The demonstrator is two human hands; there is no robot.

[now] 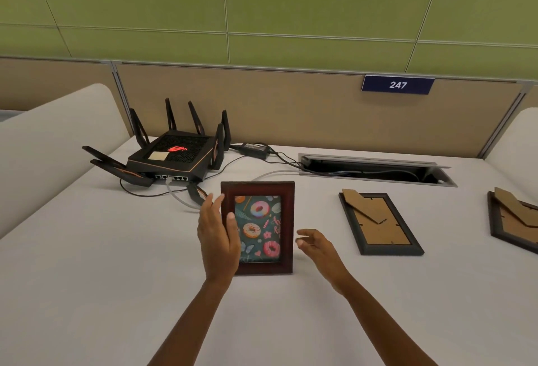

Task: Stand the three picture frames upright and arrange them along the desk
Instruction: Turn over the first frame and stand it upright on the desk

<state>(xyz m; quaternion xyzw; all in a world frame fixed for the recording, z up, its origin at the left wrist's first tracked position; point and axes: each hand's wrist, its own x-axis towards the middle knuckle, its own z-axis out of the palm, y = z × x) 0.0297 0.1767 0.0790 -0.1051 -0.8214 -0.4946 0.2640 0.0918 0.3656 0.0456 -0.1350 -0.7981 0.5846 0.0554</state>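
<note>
Red-brown frame upright near the middle of the white desk, donut picture facing the camera, bottom edge on the desk. Left hand pressed flat along the frame's left side, fingers extended up beside the edge, thumb lying across the front of the left border; grip open, not wrapped round the frame, but touching it. Right hand just right of the frame, apart from it, fingers loosely spread and curled, grip open and empty.

Second frame, dark, flat on the desk to the right, face down, brown cardboard back up with its stand folded against it. Third frame, also dark and face down, farther right, cut off by the picture's right edge, cardboard stand showing. Both well apart from the hands.

Black router at the far left of the desk, several antennas up and out, red logo lit on top, pale sticker beside the logo. White cable running from its ports, curving behind the upright frame. Black power brick just right of the router, black leads trailing into an open cable slot set in the desk at the far side. Tan partition behind the desk, blue plate reading 247 on it, green panelled wall above. Pale rounded dividers at the left and right ends of the desk.
</note>
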